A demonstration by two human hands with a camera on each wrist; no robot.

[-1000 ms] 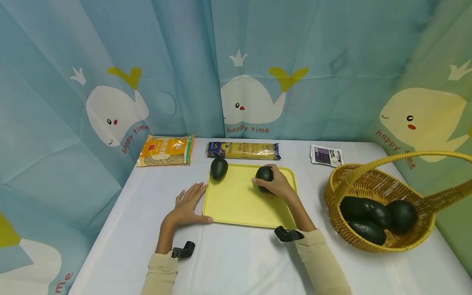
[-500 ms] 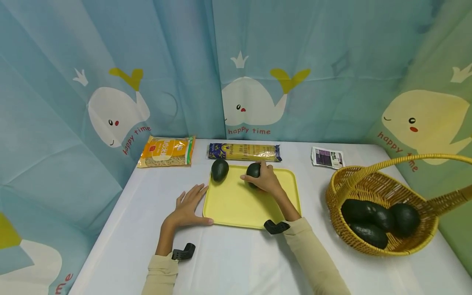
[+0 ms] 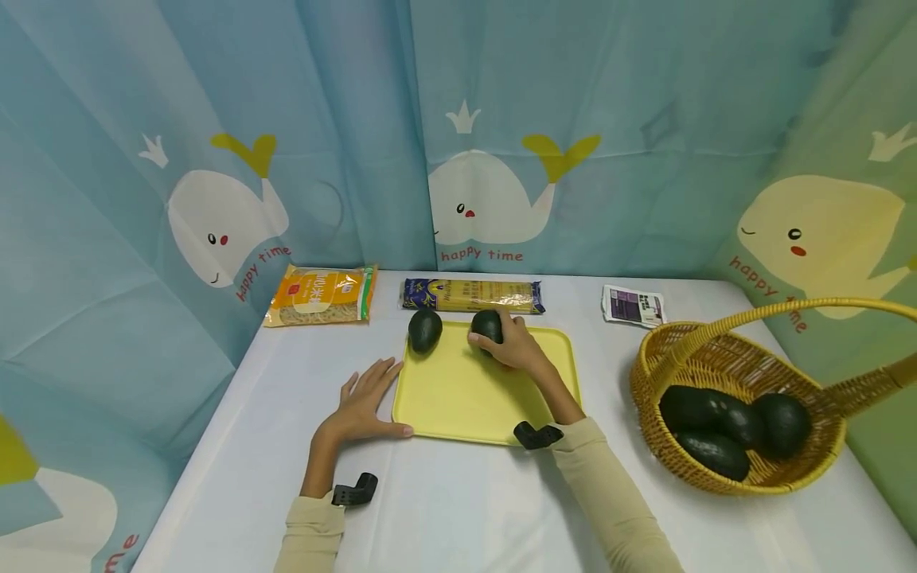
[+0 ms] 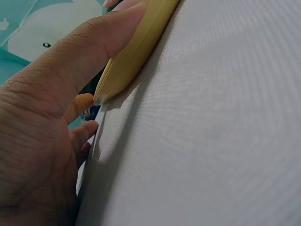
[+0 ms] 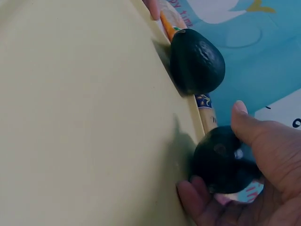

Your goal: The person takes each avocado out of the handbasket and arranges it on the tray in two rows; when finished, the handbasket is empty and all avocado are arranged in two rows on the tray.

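My right hand grips a dark green avocado at the back of a yellow tray. In the right wrist view, thumb and fingers lie on either side of that avocado, close to the tray surface; whether it touches the tray is unclear. A second avocado sits in the tray's back left corner, a small gap away. My left hand is spread at the tray's front left corner. Its thumb lies along the front rim and the fingers along the left side, as the left wrist view partly shows.
A wicker basket with a tall handle and several avocados stands at right. Along the back lie an orange grain bag, a noodle pack and a small white-purple packet. Curtains hang behind.
My right hand has moved the avocado left and slightly back across the tray, towards the other avocado. The left hand has stayed at the tray corner.
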